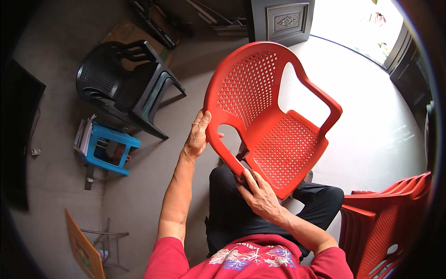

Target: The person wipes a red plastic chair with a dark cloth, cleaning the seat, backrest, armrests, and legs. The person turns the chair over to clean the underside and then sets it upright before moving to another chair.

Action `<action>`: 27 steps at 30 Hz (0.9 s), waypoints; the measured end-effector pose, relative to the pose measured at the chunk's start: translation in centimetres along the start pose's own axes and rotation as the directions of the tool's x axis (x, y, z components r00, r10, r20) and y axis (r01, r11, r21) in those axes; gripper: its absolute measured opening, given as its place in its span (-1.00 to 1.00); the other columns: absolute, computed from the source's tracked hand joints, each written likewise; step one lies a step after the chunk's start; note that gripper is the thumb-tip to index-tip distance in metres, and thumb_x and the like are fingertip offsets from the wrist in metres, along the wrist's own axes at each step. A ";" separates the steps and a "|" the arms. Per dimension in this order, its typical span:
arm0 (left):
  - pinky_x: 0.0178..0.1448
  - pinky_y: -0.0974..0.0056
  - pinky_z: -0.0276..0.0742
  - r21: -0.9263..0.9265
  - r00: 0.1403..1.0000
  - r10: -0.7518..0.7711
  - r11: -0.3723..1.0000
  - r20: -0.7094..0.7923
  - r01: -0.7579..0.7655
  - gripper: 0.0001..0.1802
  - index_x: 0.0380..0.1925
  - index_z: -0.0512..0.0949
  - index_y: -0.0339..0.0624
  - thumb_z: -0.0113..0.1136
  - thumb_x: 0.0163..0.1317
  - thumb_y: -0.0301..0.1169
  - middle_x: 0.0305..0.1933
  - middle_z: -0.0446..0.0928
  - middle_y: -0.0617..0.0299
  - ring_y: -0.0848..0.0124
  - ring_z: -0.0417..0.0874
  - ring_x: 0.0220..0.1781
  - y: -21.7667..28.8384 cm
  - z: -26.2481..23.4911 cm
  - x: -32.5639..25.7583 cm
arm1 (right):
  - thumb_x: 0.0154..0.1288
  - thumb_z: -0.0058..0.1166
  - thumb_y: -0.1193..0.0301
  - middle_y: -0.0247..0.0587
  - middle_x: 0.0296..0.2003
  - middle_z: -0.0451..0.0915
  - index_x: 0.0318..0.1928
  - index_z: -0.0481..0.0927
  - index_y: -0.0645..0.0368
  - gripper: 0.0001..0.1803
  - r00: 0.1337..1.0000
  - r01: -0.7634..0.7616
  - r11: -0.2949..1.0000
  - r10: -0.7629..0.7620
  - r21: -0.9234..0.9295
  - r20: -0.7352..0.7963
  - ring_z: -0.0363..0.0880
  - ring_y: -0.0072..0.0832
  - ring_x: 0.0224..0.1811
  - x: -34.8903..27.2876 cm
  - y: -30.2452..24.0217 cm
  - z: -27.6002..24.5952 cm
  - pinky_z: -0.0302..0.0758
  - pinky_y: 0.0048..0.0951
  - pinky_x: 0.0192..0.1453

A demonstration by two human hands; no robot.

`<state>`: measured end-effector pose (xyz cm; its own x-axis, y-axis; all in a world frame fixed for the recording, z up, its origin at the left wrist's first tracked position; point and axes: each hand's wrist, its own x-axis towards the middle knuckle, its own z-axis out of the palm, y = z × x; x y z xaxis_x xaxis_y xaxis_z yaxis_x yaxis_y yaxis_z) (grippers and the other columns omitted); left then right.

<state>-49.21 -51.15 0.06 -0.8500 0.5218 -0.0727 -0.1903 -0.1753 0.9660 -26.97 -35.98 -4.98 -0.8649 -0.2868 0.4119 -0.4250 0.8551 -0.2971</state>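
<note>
A red plastic armchair with a perforated back and seat is tilted in front of me, just over my knees. My left hand grips the left side of its frame, where the back meets the armrest; its thumb lies on top and fingertips show through the armrest opening. My right hand is closed around the front end of the same left armrest, beside the seat's corner. The chair's far armrest reaches toward the upper right. Most of its legs are hidden beneath the seat.
Stacked red chairs stand close at my right. Leftward are dark stacked armchairs, a blue stool with papers against it, and a small table with an orange-edged top. A dark door stands beside the bright doorway.
</note>
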 end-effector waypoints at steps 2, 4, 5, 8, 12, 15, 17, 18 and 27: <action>-0.19 0.19 0.68 -0.027 1.000 -0.008 1.000 0.013 0.008 -0.54 0.20 0.27 -0.06 -0.15 0.42 -0.08 0.09 0.43 0.27 0.44 0.52 0.04 -0.4 0.2 -0.1 | 0.13 0.06 0.49 0.03 0.14 0.33 0.02 0.50 0.15 -0.62 0.993 -0.099 0.982 0.108 0.160 -0.049 0.37 -0.08 0.11 0.2 0.1 0.1 0.36 -0.21 0.23; -0.17 0.17 0.68 -0.046 1.000 -0.003 0.999 0.002 0.003 -0.54 0.20 0.26 -0.07 -0.14 0.42 -0.08 0.08 0.43 0.27 0.44 0.51 0.05 -0.8 0.0 -0.1 | 0.10 0.10 0.53 -0.04 0.10 0.37 0.02 0.50 0.14 -0.60 0.966 -0.194 0.885 0.247 0.422 -0.075 0.38 -0.12 0.10 2.2 1.4 0.3 0.33 -0.22 0.23; -0.01 0.15 0.61 -0.046 1.000 -0.013 0.999 0.005 0.013 -0.53 0.20 0.27 -0.09 -0.15 0.43 -0.08 0.09 0.43 0.24 0.41 0.51 0.06 -0.2 0.4 -0.5 | 0.07 0.09 0.59 -0.09 0.09 0.37 0.02 0.49 0.14 -0.57 0.938 -0.176 0.838 0.302 0.517 -0.170 0.38 -0.14 0.11 4.4 1.4 -0.5 0.31 -0.24 0.24; 0.16 0.19 0.48 -0.061 0.997 0.045 0.997 -0.063 -0.049 -0.47 0.17 0.30 -0.18 -0.22 0.43 -0.01 0.09 0.46 0.19 0.34 0.52 0.05 -1.4 0.3 -0.2 | 0.02 0.09 0.68 -0.01 0.19 0.26 0.05 0.43 0.15 -0.49 0.893 -0.023 0.768 0.303 0.640 -0.332 0.25 -0.03 0.25 9.8 0.1 1.4 0.20 -0.18 0.32; 0.29 0.16 0.32 -0.690 0.922 0.190 0.716 0.336 0.104 -0.11 0.13 0.40 -0.27 -0.41 0.28 0.34 0.13 0.47 0.09 0.21 0.49 0.13 -3.5 -1.8 -0.3 | -0.08 0.15 0.58 -0.14 0.32 0.21 0.09 0.43 0.04 -0.40 0.910 0.060 0.942 0.084 0.330 -0.406 0.14 -0.08 0.39 14.4 2.0 5.8 0.17 -0.20 0.28; 0.39 0.14 0.20 -0.776 0.992 0.104 0.630 0.071 -0.011 -0.04 0.13 0.41 -0.23 -0.28 0.14 0.44 0.20 0.41 0.06 0.23 0.39 0.24 -4.4 -1.3 -1.4 | 0.05 0.07 0.47 -0.27 0.26 0.35 0.05 0.47 0.03 -0.53 0.875 0.112 0.974 -0.002 0.199 -0.483 0.20 -0.25 0.36 16.7 2.9 5.9 0.13 -0.28 0.27; 0.45 0.14 0.07 -0.669 0.992 0.101 0.732 -0.075 -0.126 -0.05 0.27 0.24 -0.20 -0.30 0.19 0.41 0.34 0.25 0.12 0.27 0.24 0.36 -4.3 -0.2 -1.6 | 0.08 0.06 0.43 -0.29 0.25 0.37 0.04 0.48 0.00 -0.57 0.863 0.161 0.977 -0.071 0.140 -0.500 0.22 -0.29 0.35 17.8 3.8 5.5 0.13 -0.29 0.26; 0.47 0.14 0.03 -0.595 0.985 0.088 0.788 -0.150 -0.161 -0.05 0.31 0.17 -0.18 -0.33 0.21 0.40 0.38 0.18 0.15 0.28 0.19 0.40 -3.4 1.4 -1.8 | 0.09 0.05 0.42 -0.30 0.24 0.38 0.04 0.49 -0.01 -0.58 0.857 0.181 0.978 -0.104 0.107 -0.505 0.23 -0.31 0.34 18.4 4.4 5.2 0.13 -0.30 0.25; -0.49 0.41 0.49 0.223 0.850 0.194 0.970 -0.489 -0.093 -0.71 -0.17 0.48 -0.22 0.29 0.19 -0.32 -0.38 0.52 0.33 0.53 0.47 -0.59 -4.0 3.9 -1.2 | 0.01 0.01 0.42 -0.25 -0.30 0.54 -0.31 0.52 0.13 -0.82 0.768 0.032 0.997 0.023 0.073 -0.640 0.45 -0.27 0.01 29.9 14.6 -0.3 0.15 -0.23 0.07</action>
<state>-45.51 -47.81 -2.70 -1.0000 0.0010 0.0044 0.0043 -0.0328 0.9995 -58.95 -31.97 3.32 -0.5027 0.0757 0.8611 -0.4708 0.8114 -0.3462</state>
